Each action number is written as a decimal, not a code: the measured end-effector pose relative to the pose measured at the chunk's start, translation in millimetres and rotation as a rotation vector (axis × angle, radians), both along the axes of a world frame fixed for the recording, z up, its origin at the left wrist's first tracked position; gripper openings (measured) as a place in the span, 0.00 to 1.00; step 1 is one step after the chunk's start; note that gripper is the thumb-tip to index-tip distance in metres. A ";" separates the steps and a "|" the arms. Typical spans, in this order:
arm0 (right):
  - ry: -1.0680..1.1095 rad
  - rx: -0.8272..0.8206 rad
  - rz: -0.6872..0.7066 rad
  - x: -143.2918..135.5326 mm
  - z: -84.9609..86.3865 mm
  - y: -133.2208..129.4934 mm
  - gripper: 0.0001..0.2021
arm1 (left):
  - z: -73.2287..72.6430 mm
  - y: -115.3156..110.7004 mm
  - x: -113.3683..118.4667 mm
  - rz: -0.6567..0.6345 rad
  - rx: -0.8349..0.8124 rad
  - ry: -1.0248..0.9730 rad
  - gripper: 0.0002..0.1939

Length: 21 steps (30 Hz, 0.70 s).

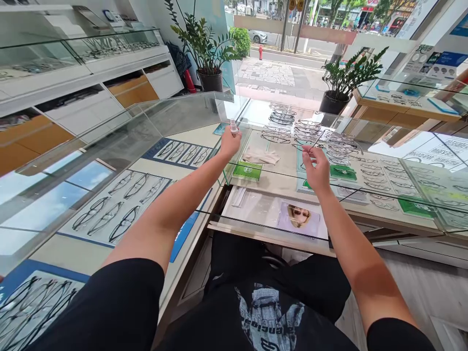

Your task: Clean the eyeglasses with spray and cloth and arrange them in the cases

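My left hand (230, 142) is closed around a small clear spray bottle (234, 127), its nozzle end upward, held above the glass counter. To the right, my right hand (316, 168) has its fingers pinched together on a thin dark pair of eyeglasses (319, 138). A slender part of it sticks up from the fingertips; the rest is hard to separate from the frames behind. Between the hands lie a crumpled pale pink cloth (261, 156) and a green packet (247, 170). Rows of eyeglasses (307, 127) are laid out beyond my right hand.
Display trays with eyeglasses (109, 207) lie under the glass on the left. An open drawer (252, 209) in front of me holds a picture card (299, 216). A green case (342, 172) is near my right hand. Potted plants (210, 58) stand beyond the counter.
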State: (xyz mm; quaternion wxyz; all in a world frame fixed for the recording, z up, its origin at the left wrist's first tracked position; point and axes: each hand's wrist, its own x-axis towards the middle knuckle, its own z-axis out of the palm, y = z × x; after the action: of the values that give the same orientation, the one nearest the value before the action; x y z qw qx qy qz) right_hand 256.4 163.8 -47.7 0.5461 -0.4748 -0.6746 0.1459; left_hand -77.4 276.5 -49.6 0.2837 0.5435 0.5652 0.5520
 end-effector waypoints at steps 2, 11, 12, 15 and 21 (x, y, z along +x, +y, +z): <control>0.035 -0.006 0.009 -1.3 1.8 -1.0 0.21 | -0.6 -4.2 1.4 0.062 -0.027 -0.017 0.12; 0.139 -0.027 0.098 -14.3 2.3 -10.3 0.23 | 34.3 -79.0 38.4 -0.340 -0.038 -0.290 0.18; 0.155 -0.034 0.114 -15.5 3.4 -12.1 0.23 | 38.8 -87.4 42.8 -0.421 -0.084 -0.358 0.20; 0.188 -0.050 0.158 -19.1 8.0 -18.2 0.23 | 50.4 -106.3 52.6 -0.699 -0.258 -0.542 0.33; 0.239 -0.111 0.258 -27.0 16.6 -32.1 0.24 | 61.5 -118.4 59.5 -0.949 -0.452 -0.611 0.45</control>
State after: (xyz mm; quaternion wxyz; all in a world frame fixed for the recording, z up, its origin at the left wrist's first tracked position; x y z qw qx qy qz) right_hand 229.4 131.7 -31.0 0.5720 -0.3932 -0.6511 0.3071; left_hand -17.9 158.1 11.9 0.7565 0.4795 0.2574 0.3628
